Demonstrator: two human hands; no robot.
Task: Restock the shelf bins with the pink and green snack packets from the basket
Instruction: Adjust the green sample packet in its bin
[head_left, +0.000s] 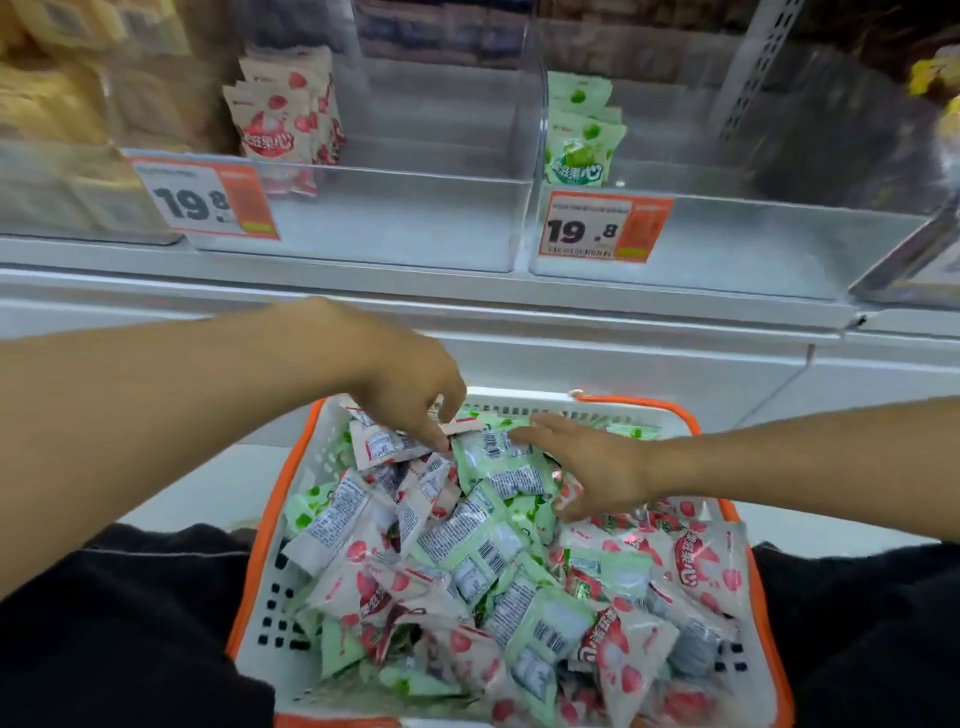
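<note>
White metal shelf (415, 291) spans frame at 12 o'clock. On it: two clear plastic bins, left one (363, 218) with pink snack packets (283, 117) upright at 11 o'clock, right one (727, 244) with green snack packets (579, 130) at 1 o'clock. Orange-white price tags (205, 200) on bin fronts.

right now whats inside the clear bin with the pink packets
A few pink packets stand upright at the left end of the clear bin; the space beside them looks bare. The price tag on its front covers the lower left corner, so anything behind it cannot be seen.

pink packets (618, 654), green packets (498, 462), orange-rimmed white basket (291, 519)
</note>
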